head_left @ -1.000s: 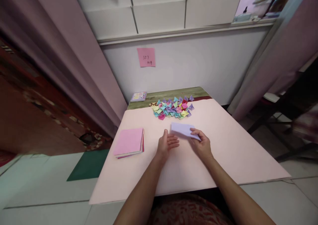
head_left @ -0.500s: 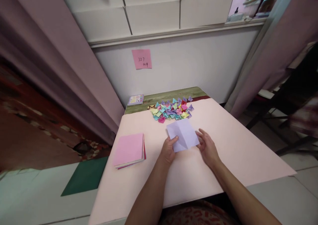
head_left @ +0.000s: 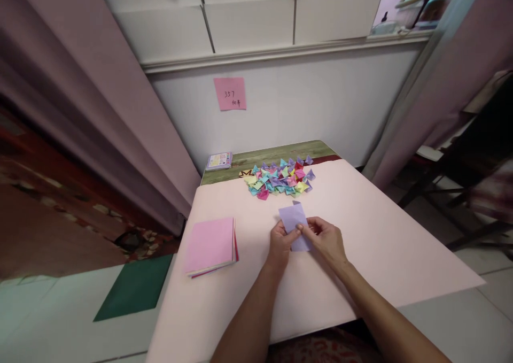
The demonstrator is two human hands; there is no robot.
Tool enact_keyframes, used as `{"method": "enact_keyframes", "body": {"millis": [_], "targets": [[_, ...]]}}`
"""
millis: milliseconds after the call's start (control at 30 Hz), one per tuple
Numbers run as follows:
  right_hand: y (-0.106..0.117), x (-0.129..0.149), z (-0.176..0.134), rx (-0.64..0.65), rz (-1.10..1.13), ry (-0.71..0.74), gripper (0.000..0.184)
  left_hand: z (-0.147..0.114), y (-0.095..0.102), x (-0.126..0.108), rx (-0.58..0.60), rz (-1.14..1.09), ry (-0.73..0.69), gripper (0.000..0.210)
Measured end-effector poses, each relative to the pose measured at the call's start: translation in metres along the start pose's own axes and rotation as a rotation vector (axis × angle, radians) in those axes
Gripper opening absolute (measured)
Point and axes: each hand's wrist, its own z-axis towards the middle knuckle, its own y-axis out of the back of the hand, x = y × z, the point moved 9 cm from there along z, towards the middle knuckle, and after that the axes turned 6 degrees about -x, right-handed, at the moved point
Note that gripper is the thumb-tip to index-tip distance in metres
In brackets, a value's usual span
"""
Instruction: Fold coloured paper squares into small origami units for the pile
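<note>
A sheet of purple origami paper [head_left: 294, 216], folded over on its right side, is held between both hands above the table. My left hand [head_left: 281, 241] grips its left edge with the thumb on top. My right hand [head_left: 326, 240] pinches the right side, its thumb meeting the left thumb near the paper's middle. A small flap sticks up at the paper's top edge. Just beyond lies a heap of small folded paper pieces [head_left: 276, 180] in several colours. Left of my hands sits a stack of square paper [head_left: 210, 245] with a pink sheet on top.
Pale pink paper covers the table [head_left: 380, 234], leaving a green wood-look strip [head_left: 280, 152] at the back. A small stack of printed cards [head_left: 219, 161] lies at the back left. A pink note [head_left: 230, 93] is stuck to the wall. Curtains [head_left: 132, 101] hang on both sides.
The purple paper went from a creased, spread sheet to a narrower shape folded over on the right. My right hand moved left and closed on it.
</note>
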Motion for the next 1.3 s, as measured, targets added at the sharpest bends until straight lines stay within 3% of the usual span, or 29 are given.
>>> {"method": "enact_keyframes", "body": {"millis": [100,233,333,433,533,633,733,867,967,1067,1200,1300], "targets": [[0.002,-0.008,0.002,-0.005,0.112,-0.081,0.036,0.001,0.000,-0.005,0.010,0.049,-0.070,0.051],[0.006,-0.025,0.006,-0.117,0.482,-0.290,0.039,0.004,0.012,-0.015,-0.112,0.108,-0.176,0.058],[0.000,-0.035,0.003,-0.207,0.689,-0.422,0.041,0.002,0.003,-0.002,-0.033,0.077,-0.041,0.056],[-0.011,-0.036,-0.002,-0.174,0.779,-0.460,0.043,-0.003,-0.004,0.007,0.019,0.082,0.058,0.051],[-0.009,-0.039,-0.002,-0.142,0.759,-0.442,0.041,-0.005,0.001,0.003,-0.038,0.137,0.014,0.040],[0.010,-0.044,0.005,-0.178,0.671,-0.387,0.038,-0.002,0.008,-0.004,-0.066,0.197,-0.042,0.032],[0.020,-0.047,0.010,-0.135,0.587,-0.368,0.038,0.002,0.015,-0.011,-0.106,0.130,-0.084,0.028],[0.003,-0.044,0.002,0.036,0.557,-0.416,0.039,0.005,0.024,-0.017,-0.198,-0.104,-0.097,0.030],[-0.011,-0.044,-0.008,0.008,0.634,-0.479,0.043,0.003,0.016,-0.015,-0.165,-0.255,-0.069,0.041],[-0.023,-0.045,-0.016,-0.051,0.690,-0.504,0.047,-0.002,0.003,-0.007,-0.089,-0.246,-0.025,0.044],[-0.037,-0.039,-0.023,0.054,0.671,-0.424,0.050,-0.004,0.004,0.002,-0.129,-0.111,-0.010,0.033],[-0.030,-0.032,-0.022,0.168,0.517,-0.250,0.048,-0.003,0.011,-0.001,-0.190,-0.104,-0.025,0.035]]}}
